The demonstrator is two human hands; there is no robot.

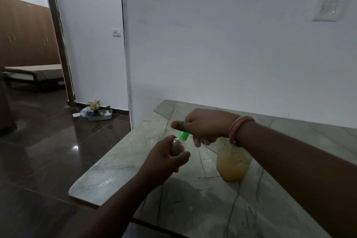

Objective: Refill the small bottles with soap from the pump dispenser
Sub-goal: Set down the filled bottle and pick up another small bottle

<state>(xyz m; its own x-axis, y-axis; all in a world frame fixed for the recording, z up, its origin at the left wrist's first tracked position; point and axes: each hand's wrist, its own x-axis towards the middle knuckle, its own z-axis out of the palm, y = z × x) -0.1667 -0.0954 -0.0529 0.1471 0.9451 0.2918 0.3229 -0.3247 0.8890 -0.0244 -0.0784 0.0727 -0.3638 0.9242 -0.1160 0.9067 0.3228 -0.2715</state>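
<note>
Left hand (164, 157) grips small bottle (176, 147) — tilted, neck up-right — right hand (202, 126) pinching its green cap (183, 135).

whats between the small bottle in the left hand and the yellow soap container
Only bare marble countertop shows between the small bottle and the yellow soap container in the head view. The right hand, gripping the green cap, hangs above that stretch.
</note>
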